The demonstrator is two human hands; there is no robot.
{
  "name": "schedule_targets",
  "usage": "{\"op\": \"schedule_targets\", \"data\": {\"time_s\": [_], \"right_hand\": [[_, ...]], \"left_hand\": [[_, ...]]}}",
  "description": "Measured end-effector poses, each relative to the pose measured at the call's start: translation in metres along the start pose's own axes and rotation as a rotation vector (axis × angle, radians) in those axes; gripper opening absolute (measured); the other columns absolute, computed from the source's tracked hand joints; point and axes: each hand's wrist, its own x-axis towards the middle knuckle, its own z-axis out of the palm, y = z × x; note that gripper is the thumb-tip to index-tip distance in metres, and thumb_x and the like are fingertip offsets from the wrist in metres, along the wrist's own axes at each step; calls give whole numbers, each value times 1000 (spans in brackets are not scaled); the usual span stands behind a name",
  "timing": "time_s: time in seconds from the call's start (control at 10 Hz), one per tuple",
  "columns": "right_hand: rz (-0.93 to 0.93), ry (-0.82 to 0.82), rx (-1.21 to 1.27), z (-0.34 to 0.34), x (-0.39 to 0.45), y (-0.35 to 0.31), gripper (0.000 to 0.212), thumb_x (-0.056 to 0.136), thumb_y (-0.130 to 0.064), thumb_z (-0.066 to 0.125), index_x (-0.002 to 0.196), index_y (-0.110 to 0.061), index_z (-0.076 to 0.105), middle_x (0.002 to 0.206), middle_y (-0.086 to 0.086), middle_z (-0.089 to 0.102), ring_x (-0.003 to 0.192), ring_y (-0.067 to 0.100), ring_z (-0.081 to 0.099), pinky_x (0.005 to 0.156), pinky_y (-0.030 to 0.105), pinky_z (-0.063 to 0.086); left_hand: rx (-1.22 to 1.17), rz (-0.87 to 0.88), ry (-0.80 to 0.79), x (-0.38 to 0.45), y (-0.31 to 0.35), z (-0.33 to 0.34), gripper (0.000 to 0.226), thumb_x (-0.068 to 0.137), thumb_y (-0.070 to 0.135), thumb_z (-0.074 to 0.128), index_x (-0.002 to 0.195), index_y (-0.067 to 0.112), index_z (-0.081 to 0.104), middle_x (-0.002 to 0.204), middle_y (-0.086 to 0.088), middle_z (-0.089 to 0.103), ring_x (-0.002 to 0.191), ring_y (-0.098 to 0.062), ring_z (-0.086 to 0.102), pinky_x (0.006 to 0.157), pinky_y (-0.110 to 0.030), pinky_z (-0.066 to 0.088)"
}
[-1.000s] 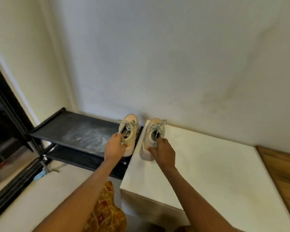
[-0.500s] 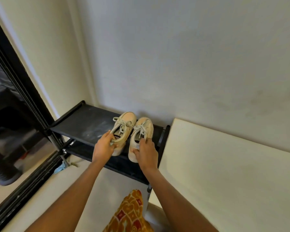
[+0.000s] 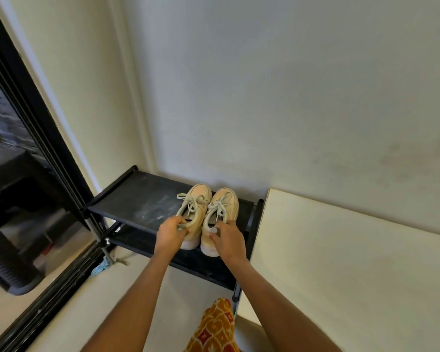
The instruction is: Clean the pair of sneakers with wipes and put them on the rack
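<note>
Clearly near the end, the left hand and right hand each pinch a heel of the sneakers, fingers curled on the collars to set the pair side by side, toes to the wall, on the rack top shelf.

two bare forearms, no sleeves, orange patterned garment with red and yellow motifs
</note>
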Motion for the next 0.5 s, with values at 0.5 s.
{"op": "schedule_targets", "data": {"time_s": [0.5], "right_hand": [[-124, -80, -97, -45, -31, -9, 35, 99, -28, 37, 128, -15, 52, 134, 9, 41, 111, 28, 49, 81, 35, 45]], "left_hand": [[350, 79, -34, -16, 23, -9, 39, 92, 9, 47, 131, 16, 48, 154, -14, 17, 142, -31, 14, 113, -48, 20]]}}
